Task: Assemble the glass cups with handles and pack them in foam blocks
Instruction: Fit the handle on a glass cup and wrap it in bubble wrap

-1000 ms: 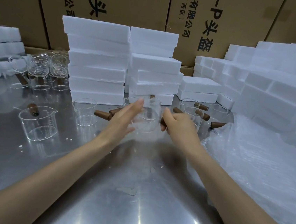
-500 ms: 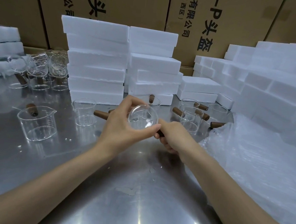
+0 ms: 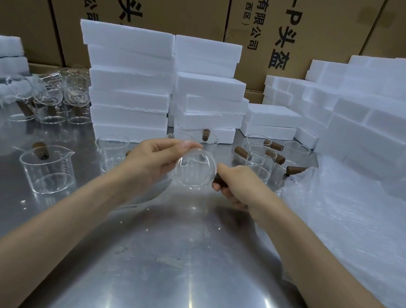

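Glass, clear and thin, is what I have tipped on its side above the desk (image 3: pixel 185 265): the cup (image 3: pixel 196 170) faces me with its round base, my left hand (image 3: pixel 151 162) curled round its wall from the left, thumb and fingers pinching the rim edge. My right hand (image 3: pixel 236 186) closes round the brown wooden handle (image 3: pixel 218 180), which meets the cup's right side; I judge I am seating or twisting it home. The risk here is in the joint: if I twist off-axis or squeeze too hard, the glass stub could crack, and my smooth grip on the wall could slip and drop the cup onto the steel. Other cups with handles (image 3: pixel 264 157) stand just behind, one measuring cup (image 3: pixel 46 168) to my left, and foam blocks (image 3: pixel 129 81) are stacked beyond, with a plastic sheet (image 3: pixel 354 225) at my right.
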{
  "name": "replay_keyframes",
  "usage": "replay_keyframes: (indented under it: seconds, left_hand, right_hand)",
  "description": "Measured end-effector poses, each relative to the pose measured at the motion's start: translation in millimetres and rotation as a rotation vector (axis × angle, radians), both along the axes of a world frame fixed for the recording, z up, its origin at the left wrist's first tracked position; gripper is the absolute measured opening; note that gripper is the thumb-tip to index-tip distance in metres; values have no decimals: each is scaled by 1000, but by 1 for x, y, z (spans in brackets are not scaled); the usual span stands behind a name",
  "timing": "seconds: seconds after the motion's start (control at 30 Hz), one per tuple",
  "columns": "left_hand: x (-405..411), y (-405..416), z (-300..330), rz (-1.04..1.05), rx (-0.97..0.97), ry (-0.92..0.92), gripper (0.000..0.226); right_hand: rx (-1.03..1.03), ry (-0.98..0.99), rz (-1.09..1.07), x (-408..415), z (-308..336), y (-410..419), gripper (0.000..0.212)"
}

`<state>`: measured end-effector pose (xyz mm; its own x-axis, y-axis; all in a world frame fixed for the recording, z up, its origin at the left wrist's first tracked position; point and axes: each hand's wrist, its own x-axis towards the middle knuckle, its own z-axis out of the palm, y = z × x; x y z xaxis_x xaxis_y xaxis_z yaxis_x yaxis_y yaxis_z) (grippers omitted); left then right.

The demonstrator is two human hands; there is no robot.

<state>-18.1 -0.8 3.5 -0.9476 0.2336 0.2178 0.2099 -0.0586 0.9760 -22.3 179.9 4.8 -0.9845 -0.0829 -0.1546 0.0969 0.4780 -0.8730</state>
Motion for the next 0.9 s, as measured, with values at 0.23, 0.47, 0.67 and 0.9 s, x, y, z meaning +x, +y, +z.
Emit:
replay_keyframes:
  seconds: [0.23,0.47,0.67,0.9]
  left_hand:
    - [2,-15,6,-244,-41,10,50]
    - [0,-8,3,-114,-239,145,62]
    - [9,17,-7,222,-390,359,60]
    - [7,24,-12,267,-215,366,40]
  right_hand:
    - [-115,-127,54,-3,-2,5,41]
    - [-132,-130,43,-2,-7,1,40]
    - [-101,-87,-11,0,-7,-5,36]
    - [48,127,-55,0,-6,-11,50]
